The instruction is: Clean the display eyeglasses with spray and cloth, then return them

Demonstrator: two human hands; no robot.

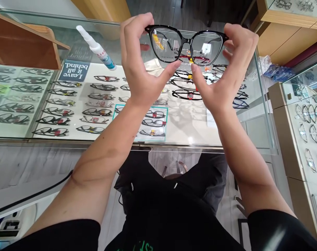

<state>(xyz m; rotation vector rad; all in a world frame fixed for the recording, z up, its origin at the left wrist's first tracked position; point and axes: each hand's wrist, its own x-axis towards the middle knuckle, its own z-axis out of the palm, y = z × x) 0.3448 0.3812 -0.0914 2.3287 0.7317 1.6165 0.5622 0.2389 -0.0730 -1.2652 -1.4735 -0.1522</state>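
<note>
Between my hands, raised over the glass counter, is a pair of black-framed eyeglasses (186, 40) with clear lenses facing me. My left hand (141, 59) grips the frame's left end, its fingers curled behind and its thumb pointing in below the lens. At the other end my right hand (226, 66) holds the frame by its hinge corner, thumb likewise under the lens. The temples are partly visible through the lenses. A white spray bottle (101, 52) with a blue base stands on the counter left of my left hand. A pale cloth (153, 66) lies behind my left thumb.
Under the glass countertop (174, 148) sit rows of eyeglasses (93, 111) and a blue printed card (74, 70). A brown wooden stand (22, 45) is at the upper left. Shelves of more frames (314, 132) line the right, near blue plastic packs (280, 71).
</note>
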